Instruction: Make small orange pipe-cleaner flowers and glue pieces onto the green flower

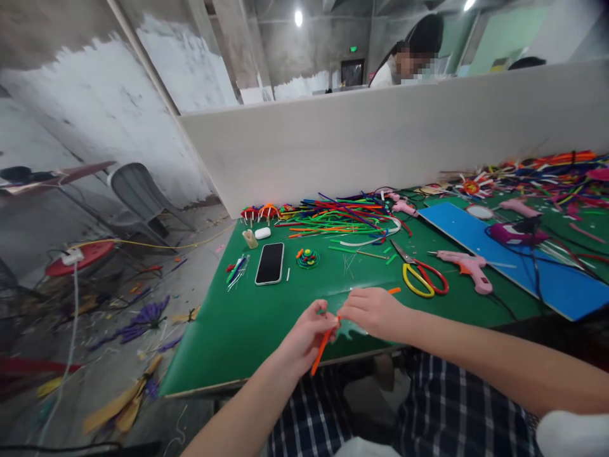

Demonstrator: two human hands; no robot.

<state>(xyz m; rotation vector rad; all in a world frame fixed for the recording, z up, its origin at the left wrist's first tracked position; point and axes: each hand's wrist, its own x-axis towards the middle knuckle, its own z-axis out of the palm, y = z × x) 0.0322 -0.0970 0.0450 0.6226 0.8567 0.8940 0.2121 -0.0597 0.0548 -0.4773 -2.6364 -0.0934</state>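
Note:
Over the near edge of the green table [228, 343], my left hand [304, 339] and my right hand [373, 312] meet, fingers pinched together. Both grip an orange pipe cleaner [322, 348]; its lower end hangs below my left hand and a short orange tip shows past my right hand. A bit of green shows at my left fingertips; I cannot make out what it is.
Behind my hands lie a black phone [269, 263], yellow-and-red scissors [421, 273], a pink glue gun [469, 266], a pile of coloured pipe cleaners [342, 216] and a blue board [514, 254]. A white partition [380, 127] backs the table; another person sits beyond it.

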